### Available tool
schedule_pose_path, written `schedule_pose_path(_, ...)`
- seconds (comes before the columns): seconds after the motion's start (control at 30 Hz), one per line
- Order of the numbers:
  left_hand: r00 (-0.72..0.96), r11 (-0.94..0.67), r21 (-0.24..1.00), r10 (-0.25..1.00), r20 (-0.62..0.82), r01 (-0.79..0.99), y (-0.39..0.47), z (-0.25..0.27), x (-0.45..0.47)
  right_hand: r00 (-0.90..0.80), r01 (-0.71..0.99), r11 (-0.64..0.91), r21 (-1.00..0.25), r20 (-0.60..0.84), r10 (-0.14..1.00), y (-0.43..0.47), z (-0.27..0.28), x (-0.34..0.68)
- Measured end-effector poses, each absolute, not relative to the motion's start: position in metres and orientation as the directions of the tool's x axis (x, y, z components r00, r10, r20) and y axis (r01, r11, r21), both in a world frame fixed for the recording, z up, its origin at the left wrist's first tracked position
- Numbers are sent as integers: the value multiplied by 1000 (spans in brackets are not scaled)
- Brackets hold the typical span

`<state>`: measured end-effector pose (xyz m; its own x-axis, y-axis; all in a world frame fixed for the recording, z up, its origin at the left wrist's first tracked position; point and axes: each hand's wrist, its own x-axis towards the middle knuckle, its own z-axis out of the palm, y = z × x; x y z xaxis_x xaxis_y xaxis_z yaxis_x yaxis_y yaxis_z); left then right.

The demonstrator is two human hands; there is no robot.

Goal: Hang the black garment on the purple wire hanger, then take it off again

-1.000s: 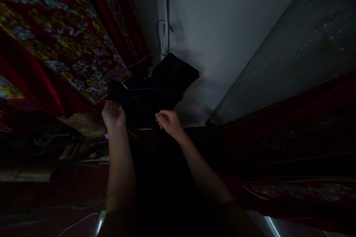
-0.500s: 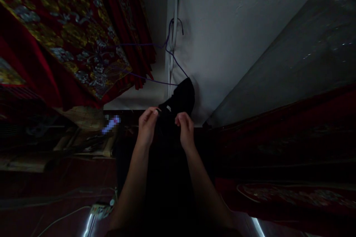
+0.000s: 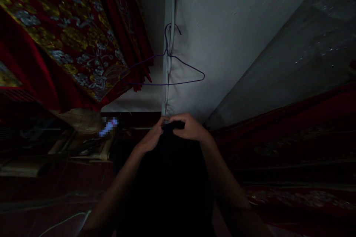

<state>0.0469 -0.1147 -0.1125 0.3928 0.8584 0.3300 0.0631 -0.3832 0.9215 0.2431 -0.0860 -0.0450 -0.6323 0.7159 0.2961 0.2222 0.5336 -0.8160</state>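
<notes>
Below the purple hanger (image 3: 183,83), a piece of black cloth (image 3: 174,126) sits bunched between the left hand (image 3: 152,137) and the right hand (image 3: 191,127), apart from the hanger's wire. The right hand curls round it, fingers and thumb on either side; the left seems to grip the opposite edge. How far down the cloth reaches is lost in the dark. A fold could slip if either hand loosens. Lifted carelessly, the cloth might snag on the hanger, or brush the embroidered red curtain (image 3: 80,37) by the hanger's left end.
</notes>
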Motion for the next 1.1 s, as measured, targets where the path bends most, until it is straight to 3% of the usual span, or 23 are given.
schedule_pose_path(0.07,520,-424,873,815,253,240,-111,-121,32,-555,297,589,-751,366,747,-62,-35,250)
schedule_pose_path(0.2,437,-499,599,861,261,626,-85,-109,-8,-286,383,669,-637,607,742,-4,-35,250)
schedule_pose_path(0.27,402,-482,513,876,267,710,-70,-95,-28,-113,385,666,-639,683,721,23,-40,245)
schedule_pose_path(0.33,414,-472,527,880,234,706,-58,-82,-44,-23,385,648,-658,695,719,48,-44,238)
schedule_pose_path(0.5,405,-415,521,904,140,746,-43,-73,-80,-217,485,603,-633,581,784,81,-63,233)
schedule_pose_path(0.63,380,-289,447,916,-128,847,-31,-73,-109,-332,542,590,-598,493,804,74,-70,251)
schedule_pose_path(0.7,321,-236,388,932,-171,891,-27,-68,-116,-362,520,608,-600,490,793,68,-65,262)
schedule_pose_path(0.8,290,-279,341,957,21,898,-20,-51,-112,-359,476,596,-647,476,803,63,-49,273)
schedule_pose_path(0.93,366,-496,363,853,372,789,-11,-15,-91,-362,394,538,-745,412,836,60,-38,276)
schedule_pose_path(1.1,369,-596,476,791,489,647,2,24,-52,-423,341,474,-812,318,849,49,-45,265)
